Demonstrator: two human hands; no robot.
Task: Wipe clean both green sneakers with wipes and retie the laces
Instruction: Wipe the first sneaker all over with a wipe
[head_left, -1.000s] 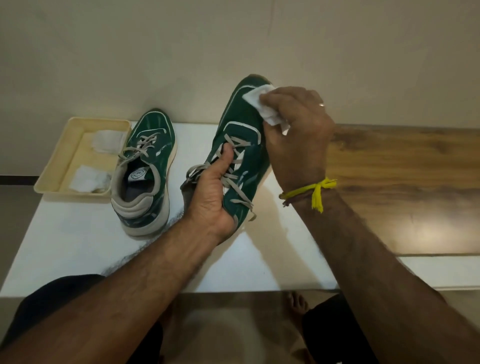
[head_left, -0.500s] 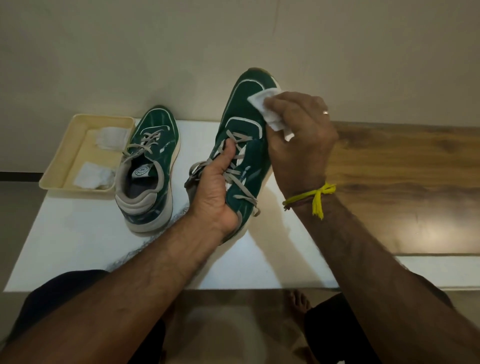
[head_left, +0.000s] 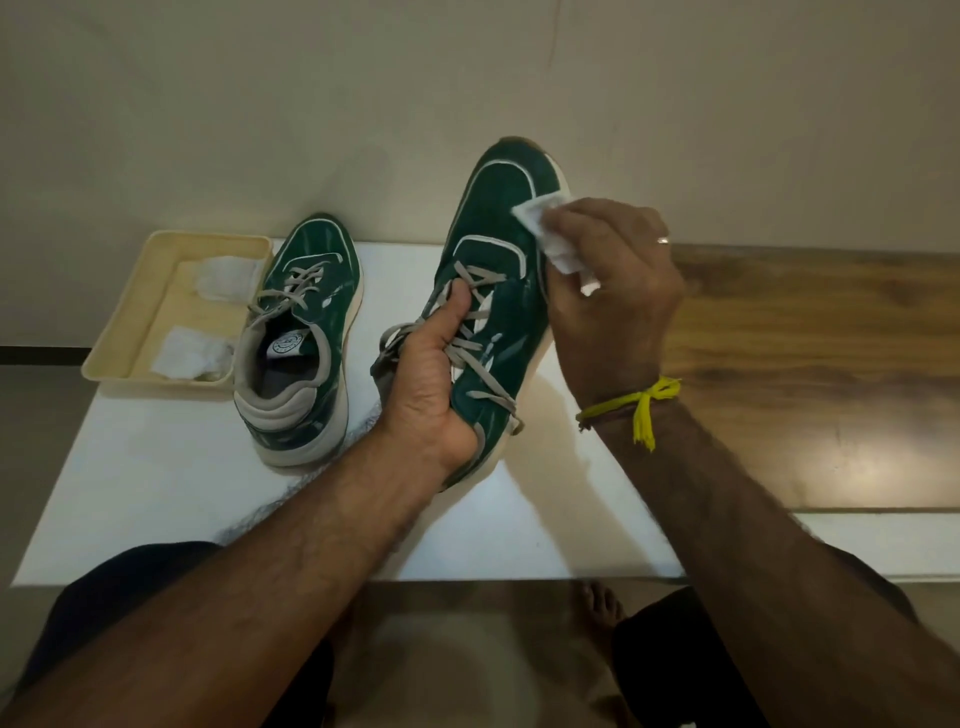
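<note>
Left hand (head_left: 431, 387) grips the raised sneaker (head_left: 498, 270) at its loose grey laces (head_left: 475, 317), toe tilted up over the white table (head_left: 156, 483). Right hand (head_left: 613, 291) presses a crumpled white wipe (head_left: 550, 228) against its glossy green side.

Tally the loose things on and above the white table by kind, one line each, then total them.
Green sneakers: 2, the held sneaker and the resting sneaker
Wipes: 3, the wipe in the right hand, the far tray wipe and the near tray wipe
Tray: 1
Total: 6
</note>
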